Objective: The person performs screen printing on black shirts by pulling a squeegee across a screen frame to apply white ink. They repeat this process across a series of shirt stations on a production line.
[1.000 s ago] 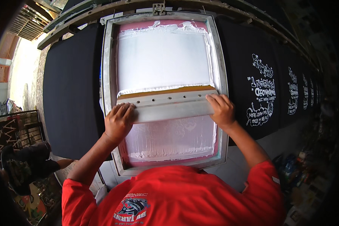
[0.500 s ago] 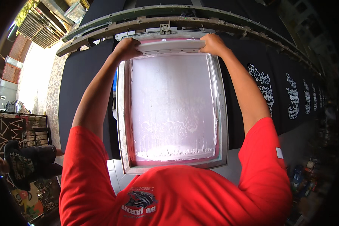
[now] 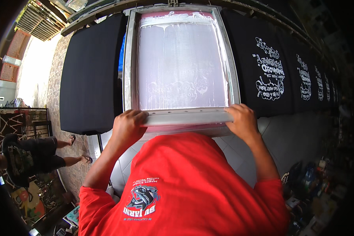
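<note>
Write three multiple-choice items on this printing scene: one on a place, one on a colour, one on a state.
1. Where is the unprinted black garment?
A. left of the metal-framed printing screen
B. right of it
C. on the floor

2. What colour is the ink spread on the screen's mesh?
A. blue
B. white
C. green

3. What are the two hands doing?
A. hanging free
B. folding a shirt
C. gripping the long squeegee bar

Answers:
1. A: the unprinted black garment lies left of the metal-framed printing screen.
2. B: a white film covers the mesh.
3. C: the left hand and right hand grip the ends of the long squeegee bar.
</note>
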A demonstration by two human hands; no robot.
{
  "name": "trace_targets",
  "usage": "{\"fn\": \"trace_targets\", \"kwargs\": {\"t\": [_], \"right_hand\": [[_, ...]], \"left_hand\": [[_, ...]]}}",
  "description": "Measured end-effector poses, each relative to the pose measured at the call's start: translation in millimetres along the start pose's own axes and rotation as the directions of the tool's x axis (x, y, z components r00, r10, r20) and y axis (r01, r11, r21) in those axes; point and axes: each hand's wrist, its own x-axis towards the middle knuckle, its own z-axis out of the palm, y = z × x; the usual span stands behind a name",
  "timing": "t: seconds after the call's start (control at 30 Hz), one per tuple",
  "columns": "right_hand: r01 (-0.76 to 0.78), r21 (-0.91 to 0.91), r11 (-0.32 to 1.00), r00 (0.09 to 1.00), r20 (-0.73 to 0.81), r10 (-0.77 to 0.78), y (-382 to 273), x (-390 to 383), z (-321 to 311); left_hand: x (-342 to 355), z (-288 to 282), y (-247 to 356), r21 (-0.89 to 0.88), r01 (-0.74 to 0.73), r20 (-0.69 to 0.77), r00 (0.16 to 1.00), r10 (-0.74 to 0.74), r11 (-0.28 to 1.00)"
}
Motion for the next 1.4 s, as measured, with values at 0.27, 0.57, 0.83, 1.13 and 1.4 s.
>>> {"fn": "trace_targets", "kwargs": {"t": [0.27, 0.57, 0.83, 1.13, 1.4], "right_hand": [[0.006, -0.036, 0.999, 0.987, -0.163, -0.012, -9.6, -58.4, 57.1], [0.056, -0.128, 0.99, 0.976, -0.202, -0.082, 51.1, 52.9, 64.1], [0.027, -0.065, 0.998, 1.0, -0.006, -0.028, 3.2, -3.9, 8.2], [0.059, -0.053, 0.997, 0.981, -0.184, -0.068, 10.3, -24.1, 54.5], [0.112, -0.088, 0.99, 0.973, -0.192, -0.127, 65.7, 98.1, 56.7]], "left_hand": [[-60.9, 46.3, 8.1, 0.015, -0.045, -0.022, 0.999, 0.045, 0.999], [44.9, 49.1, -38.8, 0.172, 0.022, -0.096, 0.995, -0.005, 0.985], [-9.7, 22.7, -8.3, 0.071, -0.039, -0.017, 0.999, 0.04, 0.997], [-25.3, 55.1, -4.3, 0.067, -0.086, -0.103, 0.99, 0.092, 0.994], [88.9, 49.8, -58.9, 0.114, -0.093, -0.12, 0.987, 0.107, 0.989]]}}
